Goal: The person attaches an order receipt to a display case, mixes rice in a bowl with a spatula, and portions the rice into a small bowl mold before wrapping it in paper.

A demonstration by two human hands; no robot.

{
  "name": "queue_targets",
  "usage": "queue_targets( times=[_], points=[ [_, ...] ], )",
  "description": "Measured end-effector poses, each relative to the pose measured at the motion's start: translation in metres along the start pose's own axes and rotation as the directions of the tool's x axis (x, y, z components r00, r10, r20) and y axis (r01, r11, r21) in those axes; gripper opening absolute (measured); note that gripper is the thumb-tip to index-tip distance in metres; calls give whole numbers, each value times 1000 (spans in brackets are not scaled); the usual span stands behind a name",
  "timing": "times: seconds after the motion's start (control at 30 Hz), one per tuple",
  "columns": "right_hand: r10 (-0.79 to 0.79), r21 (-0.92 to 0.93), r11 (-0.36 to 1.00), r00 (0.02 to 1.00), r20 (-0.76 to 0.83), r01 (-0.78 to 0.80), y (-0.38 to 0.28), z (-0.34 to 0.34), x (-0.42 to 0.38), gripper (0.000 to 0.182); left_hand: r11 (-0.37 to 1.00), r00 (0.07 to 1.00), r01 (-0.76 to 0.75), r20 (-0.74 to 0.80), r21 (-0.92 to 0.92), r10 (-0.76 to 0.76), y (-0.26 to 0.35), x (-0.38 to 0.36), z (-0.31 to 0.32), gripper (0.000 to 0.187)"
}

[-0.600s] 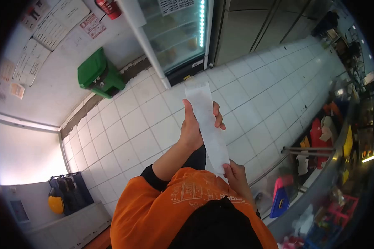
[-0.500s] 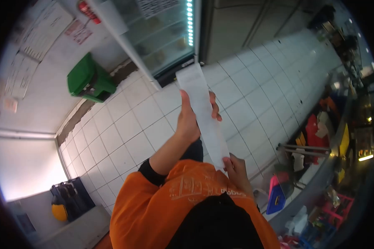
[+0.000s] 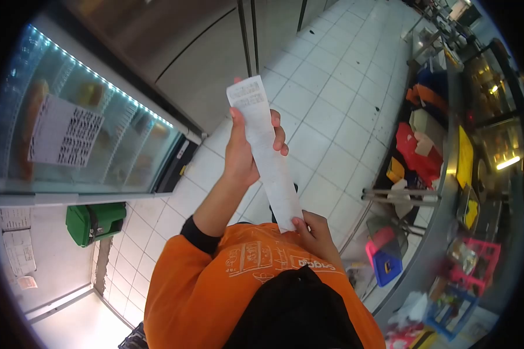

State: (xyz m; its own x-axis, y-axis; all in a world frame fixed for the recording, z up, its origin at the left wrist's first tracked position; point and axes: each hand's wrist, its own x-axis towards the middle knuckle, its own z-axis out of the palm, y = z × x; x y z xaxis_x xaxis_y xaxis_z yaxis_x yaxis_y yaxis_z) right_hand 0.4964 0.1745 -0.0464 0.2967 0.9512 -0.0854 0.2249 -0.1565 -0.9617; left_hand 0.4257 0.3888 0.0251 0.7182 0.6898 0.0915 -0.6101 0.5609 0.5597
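A long white paper strip (image 3: 268, 151) with printed text at its top end stretches between both hands in front of the orange shirt (image 3: 273, 247). My left hand (image 3: 244, 142) wraps round the upper part, the thumb on the near face and fingertips showing at the right edge. At the lower end, my right hand (image 3: 314, 230) pinches the strip between thumb and fingers, close to the shirt.
A lit glass-door fridge (image 3: 99, 128) stands at the left, with a green bin (image 3: 96, 223) beside it. Along the right runs a metal counter (image 3: 410, 262) with pink and blue baskets (image 3: 451, 314). White floor tiles (image 3: 326, 116) lie ahead.
The view has turned to the right, so the fridge and bin now appear further left and lower. Both hands still hold the strip, its printed end now more readable in outline.
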Motion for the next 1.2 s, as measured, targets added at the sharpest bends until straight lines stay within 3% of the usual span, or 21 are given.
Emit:
queue_targets(
  times=[0.1, 0.2, 0.33, 0.43, 0.53, 0.63, 0.73, 0.87, 0.97, 1.07, 1.2],
  points=[
    [111, 106, 988, 993, 51, -116, 18, -47, 62, 20, 999, 999, 13, 34, -30, -11, -6, 83, -2, 58],
    [59, -46, 997, 993, 107, -55, 35, -106, 124, 21, 999, 999, -20, 45, 42, 18, -19, 161, 16, 58],
    [-174, -30, 984, 982, 78, 177, 33, -169, 207, 21, 986, 995, -88, -36, 143, 95, -17, 243, 27, 57],
    [-205, -45, 976, 971, 121, 212, 42, -205, 277, 24, 982, 981, -170, -82, 87, 177, -17, 312, -12, 53],
    [-120, -197, 967, 973, 195, 159, 54, -259, 340, 17, 989, 980, -139, -137, 44, 143, -43, 390, -33, 49],
    [-36, -159, 986, 996, 83, 49, 56, -307, 405, 18, 993, 985, -110, -132, 33, 113, -66, 484, -49, 47],
    [-27, -213, 977, 1000, 2, 27, 58, -372, 457, 19, 995, 986, -58, -160, -77, 45, -99, 583, -22, 41],
    [24, -265, 963, 995, -97, -49, 55, -450, 510, 19, 993, 997, 56, -44, -105, -61, -145, 702, 16, 31],
    [-64, -184, 983, 978, -200, 27, 70, -489, 544, 19, 974, 980, 195, 53, -115, -190, -182, 779, 37, 32],
    [-3, -161, 986, 968, -251, -39, 98, -536, 578, 18, 953, 951, 279, 172, -123, -256, -218, 849, 52, 33],
    [-62, -162, 987, 950, -305, 12, 138, -614, 629, 11, 968, 950, 245, 185, 52, -250, -275, 932, 82, 34]
  ],
)
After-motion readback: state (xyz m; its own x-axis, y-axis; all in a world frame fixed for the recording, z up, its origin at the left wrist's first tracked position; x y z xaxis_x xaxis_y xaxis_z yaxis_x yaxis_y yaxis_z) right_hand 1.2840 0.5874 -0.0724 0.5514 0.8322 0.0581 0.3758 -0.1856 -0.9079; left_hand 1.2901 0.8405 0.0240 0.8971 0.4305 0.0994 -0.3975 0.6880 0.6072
